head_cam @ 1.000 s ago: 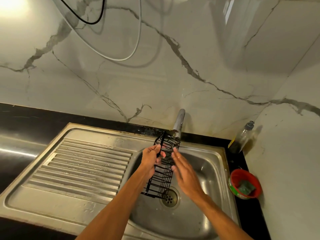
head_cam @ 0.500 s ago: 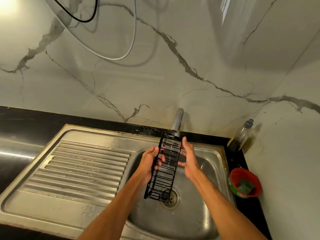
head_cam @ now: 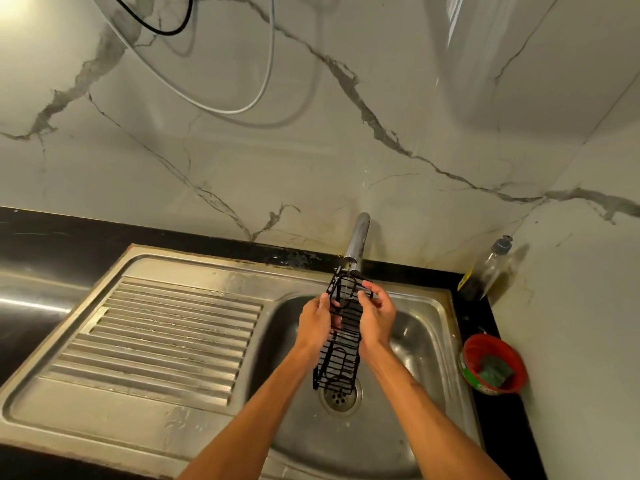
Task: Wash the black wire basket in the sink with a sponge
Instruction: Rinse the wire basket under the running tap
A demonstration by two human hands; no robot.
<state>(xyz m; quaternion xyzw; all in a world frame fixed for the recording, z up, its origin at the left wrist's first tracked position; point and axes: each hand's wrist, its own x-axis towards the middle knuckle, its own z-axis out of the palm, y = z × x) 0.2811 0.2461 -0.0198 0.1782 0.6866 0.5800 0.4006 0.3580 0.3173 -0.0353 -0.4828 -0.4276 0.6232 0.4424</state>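
A pale marble-look wall (head_cam: 311, 150) with grey veins rises behind a black counter (head_cam: 69, 237), and it turns a corner on the right. A white cable (head_cam: 263, 81) and a black cable (head_cam: 166, 31) hang in loops across the top of the wall. Set into the counter is a steel sink (head_cam: 446, 306), with a ribbed draining board (head_cam: 166, 334) on its left and a round drain (head_cam: 339, 396) in the bowl.

The black wire basket (head_cam: 341, 358) is held up on end over the sink bowl. Its top sits just under the spout of the tap (head_cam: 356, 244) and its lower end hangs above the drain. A thin trickle seems to fall from the spout onto the top wires.

The left hand (head_cam: 313, 323) grips the basket's upper left side with its fingers curled round the wires. The right hand (head_cam: 377, 317) grips the upper right side, thumb and fingers closed on the top edge. The hands are close together with the basket between them.

In the right corner stands a clear bottle (head_cam: 485, 268) with a grey cap; its yellow label cannot be read. Nearer on the counter is a red bowl (head_cam: 502, 344) holding a green sponge (head_cam: 493, 370). The green band round the bowl carries white writing that is too small to read.
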